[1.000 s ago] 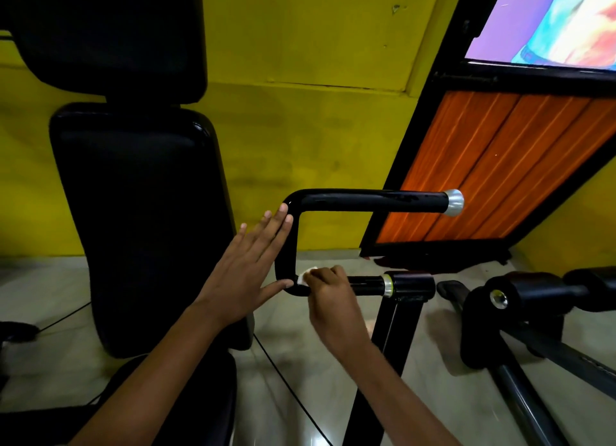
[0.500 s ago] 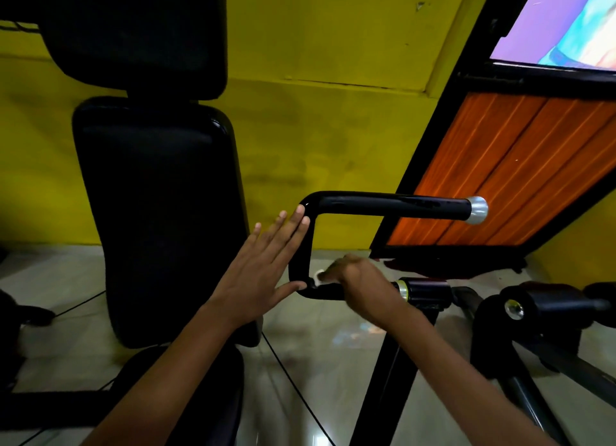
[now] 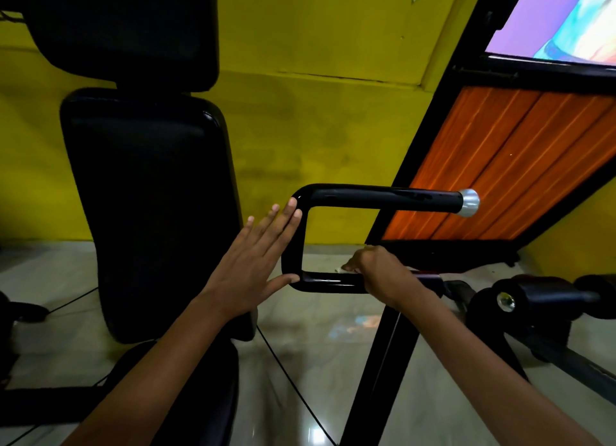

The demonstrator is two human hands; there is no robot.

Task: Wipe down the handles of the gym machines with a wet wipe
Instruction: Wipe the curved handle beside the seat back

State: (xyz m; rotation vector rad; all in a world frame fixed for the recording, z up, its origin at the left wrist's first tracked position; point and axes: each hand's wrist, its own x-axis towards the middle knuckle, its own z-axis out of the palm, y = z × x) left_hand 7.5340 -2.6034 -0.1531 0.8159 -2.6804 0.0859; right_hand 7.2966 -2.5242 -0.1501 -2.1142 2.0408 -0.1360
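I am closing my right hand (image 3: 380,274) over the lower bar of the glossy black U-shaped tubular handle (image 3: 333,280), with the small white wet wipe (image 3: 340,269) pinched under my fingers; only a corner of it is showing at nine o'clock from my knuckles. I am judging that this stroke works best if I am keeping the wipe wrapped round the tube, not just riding its top, and sliding along the bar with steady pressure so the underside gets cleaned too.

At nine o'clock from that grip, my left hand (image 3: 256,262) is lying flat and open, holding nothing, its fingers pressing against the outer curve of the handle's bend and its thumb touching the lower corner. I am using it as a brace, and I think it should be pushing back just enough to stop the handle swinging under the wiping.

Farther off, at twelve o'clock from my right hand, the upper bar with its silver metal end cap (image 3: 469,202) is looking untouched by either hand for now; it probably comes next. At ten o'clock, the black padded backrest (image 3: 146,195) is standing against the yellow wall (image 3: 316,129).
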